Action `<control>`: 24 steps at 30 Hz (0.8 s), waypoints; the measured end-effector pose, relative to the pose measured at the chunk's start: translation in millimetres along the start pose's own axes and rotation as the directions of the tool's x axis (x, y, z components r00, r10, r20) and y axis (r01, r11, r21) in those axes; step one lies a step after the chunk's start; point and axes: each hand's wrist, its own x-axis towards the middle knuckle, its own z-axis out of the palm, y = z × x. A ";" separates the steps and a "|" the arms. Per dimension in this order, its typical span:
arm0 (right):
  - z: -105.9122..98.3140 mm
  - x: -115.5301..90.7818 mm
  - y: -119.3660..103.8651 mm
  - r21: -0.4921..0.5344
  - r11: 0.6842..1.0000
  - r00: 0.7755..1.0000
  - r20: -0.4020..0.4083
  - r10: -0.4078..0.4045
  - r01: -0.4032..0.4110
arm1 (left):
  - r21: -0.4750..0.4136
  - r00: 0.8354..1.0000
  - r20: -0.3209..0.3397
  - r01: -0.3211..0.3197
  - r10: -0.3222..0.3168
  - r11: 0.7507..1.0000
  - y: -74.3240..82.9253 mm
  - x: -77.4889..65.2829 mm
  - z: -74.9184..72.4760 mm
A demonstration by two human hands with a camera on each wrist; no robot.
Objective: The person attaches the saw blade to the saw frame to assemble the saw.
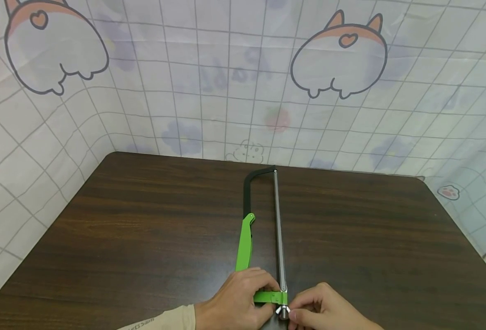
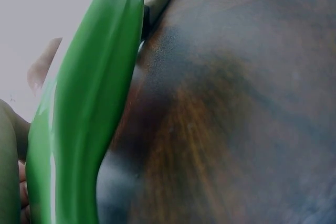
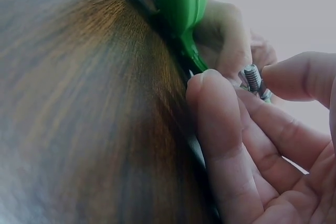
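Observation:
A hacksaw (image 1: 244, 245) lies along the table, its green handle end toward me and its black front frame pointing away. The straight grey blade (image 1: 279, 229) runs down its right side to a wing nut (image 1: 283, 311) on a threaded bolt (image 3: 252, 78). My left hand (image 1: 243, 298) grips the green frame near its handle end, fingers curled over it. In the left wrist view the green handle (image 2: 89, 98) fills the left side. With thumb and fingers my right hand (image 1: 325, 311) pinches the wing nut from the right.
The dark wood table (image 1: 144, 220) extends around the saw. Behind and beside it hangs a white grid-patterned cloth (image 1: 210, 68) with cartoon animal prints, meeting the table's back edge close to the saw's far tip.

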 end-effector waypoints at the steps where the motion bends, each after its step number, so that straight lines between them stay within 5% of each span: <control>1: 0.4 0.1 -0.4 0.007 1.000 1.000 -0.001 0.010 -0.010 | 0.000 1.000 -0.003 -0.003 0.003 1.000 0.0 0.0 0.0; 14: 3.0 -0.7 -1.9 0.190 0.954 0.971 -0.013 0.241 -0.234 | -0.005 1.000 -0.015 -0.020 0.020 1.000 0.4 0.5 -0.3; 24: 13.9 -0.8 -7.9 0.414 0.814 0.896 0.010 0.443 -0.407 | -0.016 1.000 -0.024 -0.006 0.005 1.000 1.0 0.6 0.2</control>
